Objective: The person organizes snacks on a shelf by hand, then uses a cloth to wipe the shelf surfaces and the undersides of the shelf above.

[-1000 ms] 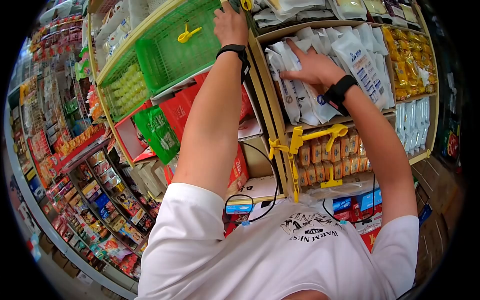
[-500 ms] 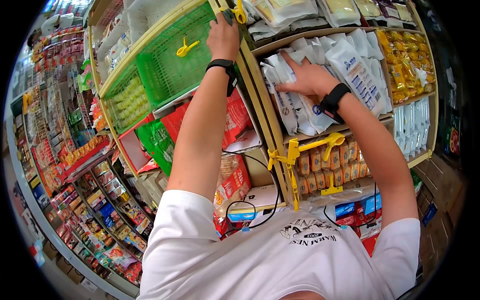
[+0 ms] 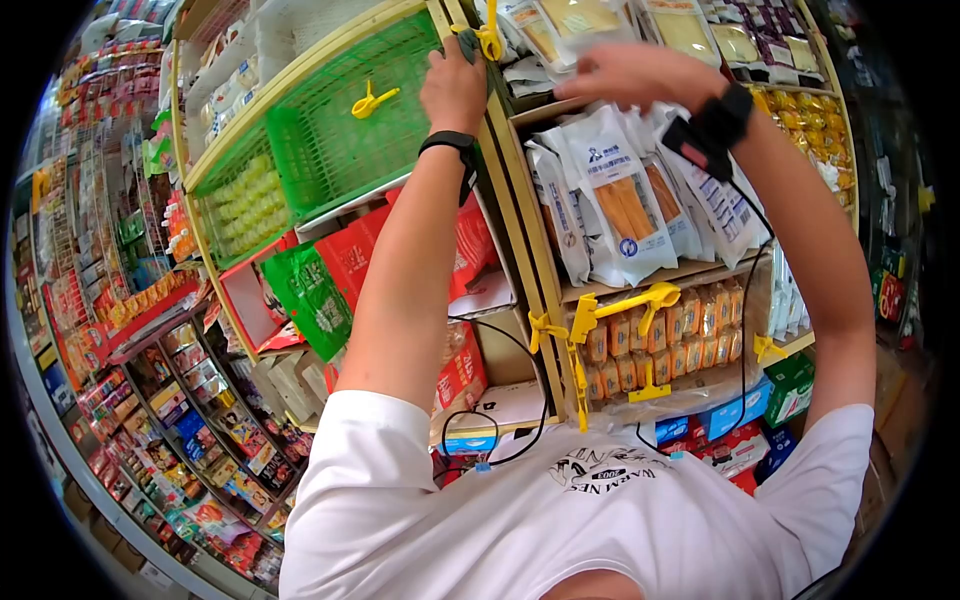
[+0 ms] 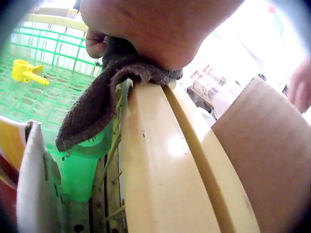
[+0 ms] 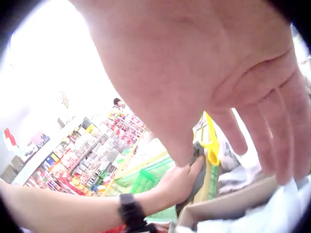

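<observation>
My left hand grips a dark grey cloth, bunched under the fingers and draped over the cream shelf rail. One end of the cloth hangs down on the side of the green basket. Over the back edge of a cardboard box, my right hand is raised with its fingers extended and nothing in its grasp, as the right wrist view also shows. Below it in that box stand white packets, some with windows showing brown sticks. Clear-fronted packs lie behind the hand.
Yellow clips hang at the basket and along the rails. Small orange-wrapped packs fill the tier below the white packets. Red bags and a green bag sit left. A black cable hangs from the right wrist.
My right hand has lifted off the white packets and moved up toward the back of their box, leaving a packet's brown contents showing. My left hand stays on the rail with the cloth.
</observation>
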Demonstrator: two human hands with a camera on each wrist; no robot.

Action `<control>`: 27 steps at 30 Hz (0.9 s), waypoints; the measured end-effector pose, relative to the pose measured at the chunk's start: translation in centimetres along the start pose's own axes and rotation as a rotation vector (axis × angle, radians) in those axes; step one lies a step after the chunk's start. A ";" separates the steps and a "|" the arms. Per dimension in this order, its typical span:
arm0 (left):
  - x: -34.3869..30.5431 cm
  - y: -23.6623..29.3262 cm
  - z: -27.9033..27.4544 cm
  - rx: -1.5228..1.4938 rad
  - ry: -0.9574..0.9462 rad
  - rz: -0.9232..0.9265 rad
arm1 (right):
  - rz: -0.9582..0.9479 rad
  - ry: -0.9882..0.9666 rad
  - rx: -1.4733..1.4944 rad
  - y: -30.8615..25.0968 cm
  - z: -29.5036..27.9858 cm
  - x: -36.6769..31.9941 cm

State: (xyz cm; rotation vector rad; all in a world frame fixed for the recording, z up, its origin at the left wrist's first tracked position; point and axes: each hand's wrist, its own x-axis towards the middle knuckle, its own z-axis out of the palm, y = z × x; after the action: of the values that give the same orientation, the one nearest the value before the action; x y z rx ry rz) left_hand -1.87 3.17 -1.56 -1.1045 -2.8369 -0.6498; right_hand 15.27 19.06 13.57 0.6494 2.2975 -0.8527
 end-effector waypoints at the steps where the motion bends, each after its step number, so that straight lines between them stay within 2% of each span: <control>1: 0.0 0.1 -0.1 0.002 0.005 -0.006 | -0.003 0.099 0.023 -0.4 -1.0 1.6; 4: -0.1 0.7 -0.6 0.011 -0.034 -0.056 | -0.057 0.199 0.141 -1.1 -2.5 7.7; 6: -0.1 0.6 -0.8 0.001 -0.029 -0.050 | -0.076 0.441 0.611 -2.9 -2.3 9.4; 7: -0.1 0.5 -0.8 -0.013 -0.026 -0.040 | -0.079 0.438 0.608 -2.2 -1.7 12.1; 8: -0.2 0.5 -0.7 -0.012 -0.026 -0.047 | -0.310 0.656 0.578 -0.9 -0.8 16.5; 9: -0.3 0.4 -0.7 -0.024 -0.035 -0.049 | -0.542 0.870 0.542 -2.0 -0.6 16.8; 11: 0.0 0.4 -0.8 -0.040 -0.035 -0.052 | -0.517 0.828 0.494 -2.6 -1.2 16.5; 13: -0.2 0.4 -0.9 -0.051 -0.040 -0.050 | -0.287 0.801 0.311 -3.4 -1.5 16.2; 15: -0.3 0.4 -0.7 -0.054 -0.033 -0.054 | -0.300 0.832 0.324 -3.6 -0.8 17.2; 17: -0.2 0.3 -0.6 -0.058 -0.025 -0.053 | -0.120 0.903 0.334 -3.7 0.0 18.1; 18: -0.2 0.3 -0.6 -0.058 -0.026 -0.050 | -0.044 0.880 0.346 -3.6 0.5 18.8; 19: -0.2 0.3 -0.6 -0.058 -0.027 -0.046 | -0.041 0.879 0.347 -3.2 0.6 19.9; 21: -0.2 0.3 -0.5 -0.072 -0.025 -0.052 | -0.226 0.784 0.242 -2.4 0.9 21.4; 22: -0.2 0.3 -0.2 -0.086 -0.019 -0.059 | -0.222 0.779 0.241 -2.9 0.7 19.6; 24: -0.2 0.1 -0.1 -0.066 -0.005 -0.046 | -0.149 0.588 0.449 -3.5 -0.2 16.3; 25: -0.2 0.1 0.0 -0.044 0.010 -0.031 | -0.146 0.587 0.449 -3.1 0.1 16.5; 27: -0.1 0.0 0.1 -0.046 0.012 -0.028 | -0.305 0.594 0.568 -2.6 0.8 16.6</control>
State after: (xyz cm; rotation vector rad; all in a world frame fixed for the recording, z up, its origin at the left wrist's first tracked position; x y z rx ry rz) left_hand -1.79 3.15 -1.65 -1.0649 -2.8461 -0.7253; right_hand 2.33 20.63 3.00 0.8960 2.7300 -1.6788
